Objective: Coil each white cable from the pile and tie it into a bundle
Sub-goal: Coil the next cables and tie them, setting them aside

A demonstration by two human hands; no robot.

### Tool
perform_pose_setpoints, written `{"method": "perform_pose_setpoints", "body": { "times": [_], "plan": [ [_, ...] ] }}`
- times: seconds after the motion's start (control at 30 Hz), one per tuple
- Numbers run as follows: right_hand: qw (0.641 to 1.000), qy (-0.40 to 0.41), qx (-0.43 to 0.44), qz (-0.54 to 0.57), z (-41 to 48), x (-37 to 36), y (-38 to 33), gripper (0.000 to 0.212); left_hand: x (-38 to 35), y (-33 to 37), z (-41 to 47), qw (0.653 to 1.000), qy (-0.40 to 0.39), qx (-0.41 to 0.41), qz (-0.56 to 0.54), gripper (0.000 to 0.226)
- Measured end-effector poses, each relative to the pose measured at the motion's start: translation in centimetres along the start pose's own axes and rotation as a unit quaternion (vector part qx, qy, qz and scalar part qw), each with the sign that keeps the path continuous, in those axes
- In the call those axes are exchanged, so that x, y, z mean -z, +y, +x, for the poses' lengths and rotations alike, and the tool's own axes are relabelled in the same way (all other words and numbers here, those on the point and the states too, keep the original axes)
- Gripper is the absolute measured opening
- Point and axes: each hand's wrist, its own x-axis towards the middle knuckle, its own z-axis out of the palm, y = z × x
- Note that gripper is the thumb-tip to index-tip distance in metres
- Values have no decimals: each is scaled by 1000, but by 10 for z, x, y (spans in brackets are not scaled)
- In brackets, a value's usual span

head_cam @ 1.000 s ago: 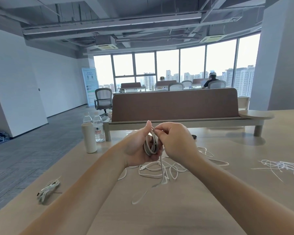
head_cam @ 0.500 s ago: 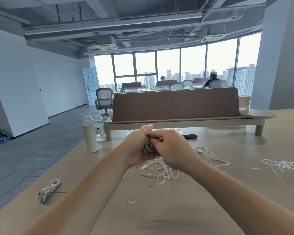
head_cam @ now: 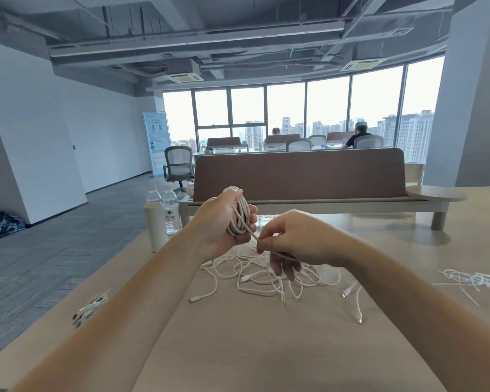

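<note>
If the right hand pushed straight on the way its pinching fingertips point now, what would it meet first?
Most likely the coiled cable gripped in the left hand; the right hand pinches its tail, aimed leftward at it. Depth is unclear.

One head-worn wide-angle camera — facing forward, slightly down, close over the table (head_cam: pixel 266 349).
</note>
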Motion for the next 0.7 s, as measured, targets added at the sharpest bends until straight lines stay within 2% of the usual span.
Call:
{"method": "perform_pose_setpoints", "body": {
  "times": [0.1, 0.23, 0.37, 0.47, 0.57, 0.7],
  "plan": [
    [993, -99, 2, 58, -9, 13, -10, 21, -3, 2, -2, 1000, 2, -13, 5, 41],
    [982, -154, 11, 107, -18, 26, -10, 29, 0, 9, -3, 1000, 7, -13, -8, 40],
    [976, -204, -27, 71, -23, 32, -2, 30, 8, 19, -5, 999, 0, -14, -46, 39],
    [964, -253, -52, 61, -24, 30, 1, 28, 6, 19, -9, 999, -22, -4, -27, 40],
    [965, -256, -59, 22, -18, 20, 2, 24, 1, 17, -10, 998, -37, 7, -41, 42],
    [982, -169, -68, -44, -6, -2, 7, 21, 0, 17, -10, 993, -77, 13, -92, 43]
  ]
}}
